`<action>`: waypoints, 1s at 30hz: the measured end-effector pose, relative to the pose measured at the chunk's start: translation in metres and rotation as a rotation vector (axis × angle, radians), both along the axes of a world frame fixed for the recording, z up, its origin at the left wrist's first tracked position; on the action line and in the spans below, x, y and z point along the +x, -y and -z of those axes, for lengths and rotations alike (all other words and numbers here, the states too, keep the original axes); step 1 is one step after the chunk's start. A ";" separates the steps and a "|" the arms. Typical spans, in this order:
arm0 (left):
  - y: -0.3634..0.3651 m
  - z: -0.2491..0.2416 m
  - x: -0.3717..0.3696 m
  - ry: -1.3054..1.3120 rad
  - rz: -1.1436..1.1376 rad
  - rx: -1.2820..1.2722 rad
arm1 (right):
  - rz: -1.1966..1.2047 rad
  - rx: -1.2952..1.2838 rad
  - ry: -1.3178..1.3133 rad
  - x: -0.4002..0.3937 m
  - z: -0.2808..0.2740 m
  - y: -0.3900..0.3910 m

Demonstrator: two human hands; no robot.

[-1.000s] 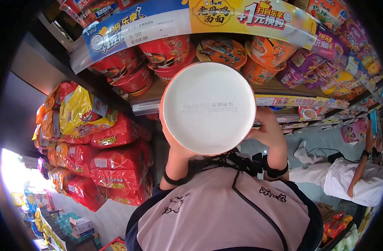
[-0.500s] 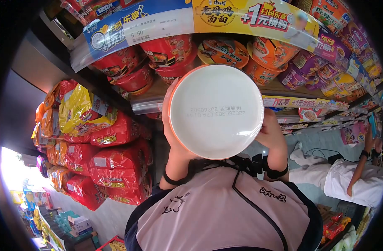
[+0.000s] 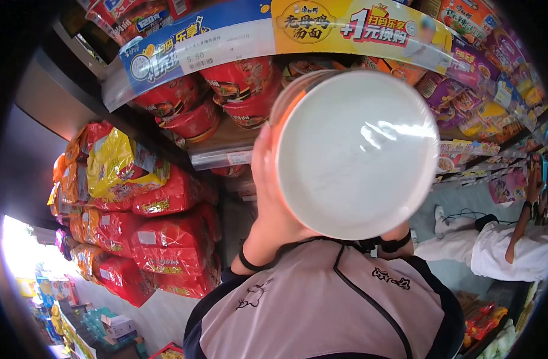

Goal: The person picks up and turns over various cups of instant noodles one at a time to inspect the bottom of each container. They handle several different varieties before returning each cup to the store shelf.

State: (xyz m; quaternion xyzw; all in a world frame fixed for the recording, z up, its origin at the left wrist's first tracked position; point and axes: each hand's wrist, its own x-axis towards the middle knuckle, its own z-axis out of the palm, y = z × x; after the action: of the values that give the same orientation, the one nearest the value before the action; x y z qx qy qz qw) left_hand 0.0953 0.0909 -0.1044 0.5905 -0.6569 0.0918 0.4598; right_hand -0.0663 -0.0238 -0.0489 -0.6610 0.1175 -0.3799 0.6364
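An instant noodle bowl (image 3: 354, 161) is held up close to the camera, its white base facing me and a strip of orange side showing at the left. My left hand (image 3: 268, 191) grips it around its left side, fingers running up along the wall. Of my right hand (image 3: 398, 232), only the wrist end with a black band shows below the bowl; its fingers are hidden behind the base. Behind the bowl, red noodle bowls (image 3: 241, 84) stand stacked on the shelf (image 3: 220, 140).
Price strips (image 3: 226, 39) curve along the upper shelf edge. To the left hang or stack red multipacks of noodles (image 3: 172, 239) and a yellow pack (image 3: 118, 161). Purple noodle bowls (image 3: 447, 90) fill the right shelf. A person in white clothes (image 3: 507, 248) is at the far right.
The bowl has moved right and nearer the camera and has tilted, its printed date now blurred out. My left hand moved with it; my right hand has slipped behind the bowl.
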 end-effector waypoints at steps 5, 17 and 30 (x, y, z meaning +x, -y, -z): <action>0.005 -0.035 -0.021 -0.154 0.084 -0.366 | -0.091 0.147 0.071 -0.013 -0.013 -0.004; 0.009 -0.072 -0.013 -0.445 0.540 -0.108 | -0.434 0.775 0.195 -0.005 -0.054 -0.001; 0.024 -0.037 -0.024 -1.089 0.440 -0.593 | -0.328 0.294 0.216 -0.001 -0.004 0.024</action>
State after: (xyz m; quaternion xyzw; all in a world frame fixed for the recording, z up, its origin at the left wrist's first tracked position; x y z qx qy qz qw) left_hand 0.0712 0.0673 -0.0679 0.2526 -0.3827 -0.1393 0.8777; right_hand -0.0677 -0.0473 -0.0451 -0.5272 -0.0062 -0.3187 0.7877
